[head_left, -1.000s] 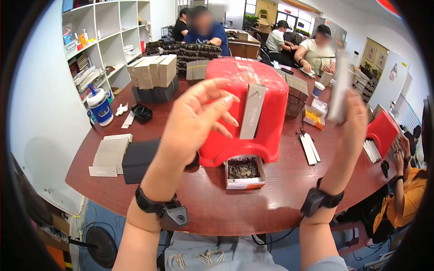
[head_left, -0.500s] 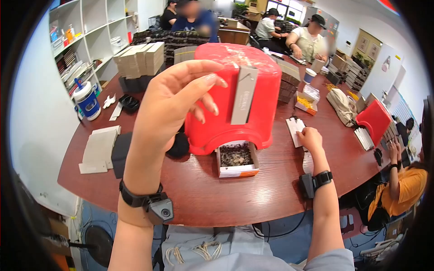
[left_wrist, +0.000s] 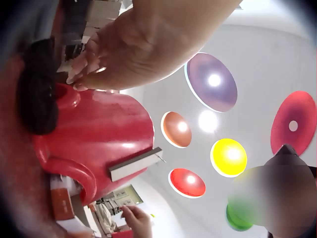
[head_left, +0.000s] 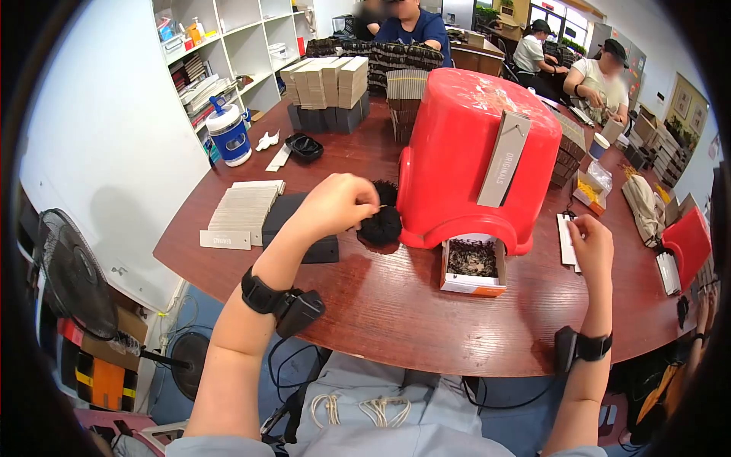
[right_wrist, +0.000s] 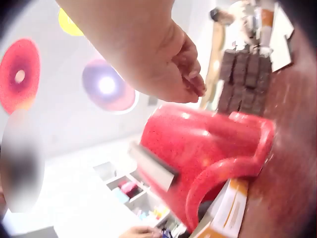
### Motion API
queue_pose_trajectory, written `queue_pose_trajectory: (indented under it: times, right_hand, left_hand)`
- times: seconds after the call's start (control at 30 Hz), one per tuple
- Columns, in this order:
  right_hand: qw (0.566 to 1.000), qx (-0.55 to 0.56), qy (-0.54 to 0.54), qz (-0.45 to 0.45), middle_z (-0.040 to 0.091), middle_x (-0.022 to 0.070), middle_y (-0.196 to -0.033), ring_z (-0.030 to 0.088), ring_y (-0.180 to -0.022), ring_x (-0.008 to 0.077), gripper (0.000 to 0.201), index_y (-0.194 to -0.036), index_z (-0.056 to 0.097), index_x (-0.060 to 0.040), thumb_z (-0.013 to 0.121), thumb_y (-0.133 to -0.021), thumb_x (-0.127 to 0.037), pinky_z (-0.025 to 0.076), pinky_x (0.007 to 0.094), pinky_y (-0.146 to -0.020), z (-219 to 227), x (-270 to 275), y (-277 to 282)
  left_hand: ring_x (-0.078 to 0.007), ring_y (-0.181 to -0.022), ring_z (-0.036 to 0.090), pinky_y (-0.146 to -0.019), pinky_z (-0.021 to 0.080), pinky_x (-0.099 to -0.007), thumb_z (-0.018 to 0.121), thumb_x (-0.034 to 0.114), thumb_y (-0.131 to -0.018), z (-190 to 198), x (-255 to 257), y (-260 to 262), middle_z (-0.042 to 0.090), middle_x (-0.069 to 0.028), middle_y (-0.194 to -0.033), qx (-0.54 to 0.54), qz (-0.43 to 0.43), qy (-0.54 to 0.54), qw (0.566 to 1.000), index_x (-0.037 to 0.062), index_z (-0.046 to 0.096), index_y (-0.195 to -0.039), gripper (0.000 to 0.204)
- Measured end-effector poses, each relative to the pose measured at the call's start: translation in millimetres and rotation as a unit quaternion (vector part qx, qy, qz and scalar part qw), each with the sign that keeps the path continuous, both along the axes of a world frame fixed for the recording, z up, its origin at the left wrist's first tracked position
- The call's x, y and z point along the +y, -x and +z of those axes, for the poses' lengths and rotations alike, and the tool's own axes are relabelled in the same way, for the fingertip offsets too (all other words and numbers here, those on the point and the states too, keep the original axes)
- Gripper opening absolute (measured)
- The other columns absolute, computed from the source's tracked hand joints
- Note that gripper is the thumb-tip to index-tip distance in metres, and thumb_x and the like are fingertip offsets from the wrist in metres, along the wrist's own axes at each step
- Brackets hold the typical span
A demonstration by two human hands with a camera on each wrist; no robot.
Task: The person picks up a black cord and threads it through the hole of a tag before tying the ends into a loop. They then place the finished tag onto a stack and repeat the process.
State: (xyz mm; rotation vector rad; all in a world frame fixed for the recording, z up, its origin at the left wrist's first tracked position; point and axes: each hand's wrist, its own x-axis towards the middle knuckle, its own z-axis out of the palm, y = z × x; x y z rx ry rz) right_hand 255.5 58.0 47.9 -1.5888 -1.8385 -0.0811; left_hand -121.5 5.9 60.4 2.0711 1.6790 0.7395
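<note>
Curled fingers of my left hand [head_left: 339,206] are at a black bundle [head_left: 381,226] left of the red upturned tub [head_left: 476,145]; its fingertips are close together, and whether they pinch a strand is unclear. My right hand [head_left: 594,247], loosely curled, hangs beside pale strips [head_left: 567,240] on the table's right, with nothing visible in it. A grey tag lettered ORIGINALS [head_left: 504,160] is fixed on the tub's front. In the left wrist view, the left hand [left_wrist: 133,49] is beside the tub [left_wrist: 104,124]. The right wrist view shows the right hand [right_wrist: 163,64] with bent fingers.
An open box of dark bits [head_left: 474,288] stands under the tub's arch. Fanned grey tags [head_left: 242,209] and a black block [head_left: 324,250] lie left. Stacked tags [head_left: 326,84], a blue-and-white jug [head_left: 230,137] and a yellow-filled box [head_left: 588,194] stand farther back. Other people sit around.
My left hand has gone from in front of the tub to the black bundle. The right hand lowered a strip to the table and now stands slightly off the strips. The head view has turned left.
</note>
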Motion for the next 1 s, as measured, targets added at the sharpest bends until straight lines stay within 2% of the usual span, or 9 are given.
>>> queue_pose_trajectory:
  times: [0.07,0.2,0.33,0.4,0.43,0.63,0.83,0.93,1.0]
  right_hand:
    - [0.983,0.044,-0.034,0.174,0.056,0.0091,-0.067,0.054,-0.061,0.0239,0.011,-0.070,0.057,-0.0039,0.060,-0.070,-0.015,0.043,0.0322,-0.055,13.2,-26.8,46.4]
    - [0.921,-0.033,0.029,0.388,0.053,0.0084,-0.071,0.054,-0.063,0.0256,0.008,-0.074,0.056,-0.0063,0.058,-0.070,-0.013,0.043,0.0344,-0.055,7.2,-50.8,127.6]
    - [0.914,-0.087,0.015,0.396,0.049,0.0089,-0.070,0.054,-0.065,0.0266,0.009,-0.072,0.055,-0.0056,0.056,-0.070,-0.014,0.044,0.0362,-0.056,-18.2,-38.4,189.9]
    - [0.912,-0.106,0.002,0.395,0.049,0.0093,-0.071,0.054,-0.065,0.0258,0.011,-0.070,0.055,-0.0045,0.058,-0.069,-0.015,0.045,0.0351,-0.055,-26.5,-37.2,208.4]
    - [0.917,-0.133,0.001,0.377,0.050,0.0094,-0.071,0.055,-0.064,0.0253,0.013,-0.069,0.054,-0.0040,0.058,-0.069,-0.016,0.045,0.0348,-0.055,-31.1,-38.4,215.8]
    - [0.941,-0.177,-0.040,0.287,0.049,0.0072,-0.067,0.055,-0.058,0.0247,0.015,-0.066,0.057,-0.0054,0.063,-0.065,-0.019,0.044,0.0347,-0.050,-52.5,-35.0,230.4]
    - [0.935,-0.103,-0.019,0.338,0.049,0.0096,-0.069,0.054,-0.059,0.0281,0.013,-0.066,0.052,-0.0030,0.059,-0.067,-0.014,0.045,0.0363,-0.050,-53.8,-29.1,227.6]
    - [0.933,-0.068,0.010,0.354,0.050,0.0100,-0.068,0.054,-0.060,0.0285,0.012,-0.064,0.053,-0.0028,0.059,-0.066,-0.013,0.044,0.0370,-0.052,-54.9,-27.1,225.2]
    - [0.929,-0.049,0.026,0.367,0.050,0.0100,-0.068,0.054,-0.061,0.0286,0.011,-0.064,0.053,-0.0031,0.060,-0.065,-0.012,0.044,0.0372,-0.053,-53.9,-28.9,223.3]
  left_hand:
    - [-0.0110,-0.049,0.054,-0.046,0.043,-0.0243,0.056,0.003,-0.070,-13.3,2.0,13.4,0.059,-0.0073,-0.064,-0.018,0.036,-0.004,0.999,-0.0026,0.058,-0.072,0.006]
    - [-0.0107,-0.048,0.054,-0.046,0.043,-0.0243,0.056,0.003,-0.070,-21.8,7.2,13.3,0.058,-0.0071,-0.063,-0.093,0.033,0.019,0.995,-0.0025,0.058,-0.072,0.006]
    - [-0.0146,-0.051,0.054,-0.048,0.043,-0.0265,0.056,0.004,-0.070,-39.5,8.4,11.3,0.058,-0.0073,-0.063,-0.096,0.037,-0.027,0.994,-0.0004,0.059,-0.075,0.007]
    - [-0.0215,-0.062,0.056,-0.057,0.044,-0.0299,0.057,0.006,-0.068,-45.8,9.5,13.8,0.059,-0.0095,-0.068,0.018,0.005,-0.149,0.989,0.0026,0.060,-0.076,0.010]
    - [-0.0264,-0.072,0.055,-0.065,0.044,-0.0327,0.056,0.008,-0.066,-46.3,6.9,12.9,0.058,-0.0109,-0.073,0.019,0.019,-0.143,0.989,0.0045,0.060,-0.075,0.010]
    - [-0.0270,-0.077,0.055,-0.069,0.044,-0.0348,0.055,0.009,-0.068,-56.2,3.3,3.0,0.057,-0.0105,-0.079,0.058,-0.005,-0.132,0.989,0.0046,0.061,-0.077,0.012]
    - [-0.0275,-0.077,0.055,-0.069,0.043,-0.0353,0.054,0.011,-0.069,-55.0,1.4,-0.7,0.056,-0.0111,-0.079,0.030,-0.013,-0.158,0.987,0.0050,0.061,-0.078,0.013]
    - [-0.0283,-0.074,0.055,-0.066,0.044,-0.0354,0.054,0.011,-0.069,-54.4,4.4,2.8,0.056,-0.0121,-0.076,0.007,-0.074,-0.182,0.981,0.0052,0.061,-0.079,0.014]
    - [-0.0294,-0.069,0.055,-0.063,0.044,-0.0356,0.053,0.009,-0.067,-55.6,6.6,5.3,0.055,-0.0131,-0.072,0.001,-0.105,-0.079,0.991,0.0052,0.061,-0.081,0.017]
